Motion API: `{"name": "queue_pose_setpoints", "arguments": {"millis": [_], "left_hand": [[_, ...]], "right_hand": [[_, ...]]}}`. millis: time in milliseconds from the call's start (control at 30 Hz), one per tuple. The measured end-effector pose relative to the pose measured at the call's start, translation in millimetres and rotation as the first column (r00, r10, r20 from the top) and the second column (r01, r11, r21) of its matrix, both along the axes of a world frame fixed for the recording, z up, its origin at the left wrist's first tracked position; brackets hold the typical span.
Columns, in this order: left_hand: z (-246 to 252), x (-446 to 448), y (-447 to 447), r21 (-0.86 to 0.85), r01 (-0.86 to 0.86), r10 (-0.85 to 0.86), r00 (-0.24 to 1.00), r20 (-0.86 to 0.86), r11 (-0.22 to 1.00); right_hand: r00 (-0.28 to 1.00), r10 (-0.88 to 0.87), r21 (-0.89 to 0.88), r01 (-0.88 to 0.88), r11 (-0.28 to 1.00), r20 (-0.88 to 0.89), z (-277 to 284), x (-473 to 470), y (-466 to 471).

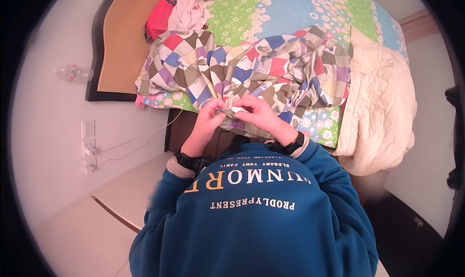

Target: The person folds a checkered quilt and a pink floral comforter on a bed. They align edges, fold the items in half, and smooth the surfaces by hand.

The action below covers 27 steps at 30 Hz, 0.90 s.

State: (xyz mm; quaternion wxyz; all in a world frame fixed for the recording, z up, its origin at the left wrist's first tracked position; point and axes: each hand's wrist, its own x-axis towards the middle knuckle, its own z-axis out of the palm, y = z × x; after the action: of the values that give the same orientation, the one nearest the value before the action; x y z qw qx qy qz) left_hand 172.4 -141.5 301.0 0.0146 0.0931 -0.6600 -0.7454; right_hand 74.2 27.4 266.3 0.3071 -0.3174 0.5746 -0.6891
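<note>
A checkered fabric cover [269, 64] with red, blue, purple and olive patches lies crumpled across the bed in front of me. Its near edge is gathered between my two hands. My left hand [209, 117] pinches the bunched cloth between thumb and fingers. Close beside it, my right hand [259, 113] grips the same edge, with a small white piece [238, 109] showing at its fingertips. Whether that white piece is part of the cover, I cannot tell. Folds and fingers hide the exact spot being held.
Beneath the cover spreads a flowered green and blue bedsheet [290, 8]. A cream quilt [381, 106] hangs over the right side. Red and white clothes [163, 17] lie near the tan headboard [123, 40]. At left are a plastic bottle [74, 72] and wall sockets [89, 146] with cables.
</note>
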Motion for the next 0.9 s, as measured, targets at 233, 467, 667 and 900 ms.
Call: {"name": "queue_pose_setpoints", "arguments": {"millis": [233, 467, 667, 900], "left_hand": [[-1, 3, 3, -0.061, -0.024, 0.024, 1.0, -0.006, 0.998], [-3, 2, -5, -0.368, 0.003, -0.044, 0.994, -0.104, 0.93], [12, -1, -10, -0.194, -0.203, 0.177, 0.973, -0.145, 0.96], [71, 13, -77, -0.057, -0.348, 0.318, 0.902, -0.293, 0.936]], "right_hand": [[0.762, -0.293, -0.102, 0.288, 0.952, -0.577, 22, -1, 2], [0.915, -0.17, -0.074, 0.153, 0.985, -0.367, 24, -1, 3], [0.983, 0.009, 0.104, 0.01, 0.995, -0.183, -3, -6, 10], [0.697, -0.001, 0.361, 0.373, 0.854, -0.717, -61, -30, 21]]}}
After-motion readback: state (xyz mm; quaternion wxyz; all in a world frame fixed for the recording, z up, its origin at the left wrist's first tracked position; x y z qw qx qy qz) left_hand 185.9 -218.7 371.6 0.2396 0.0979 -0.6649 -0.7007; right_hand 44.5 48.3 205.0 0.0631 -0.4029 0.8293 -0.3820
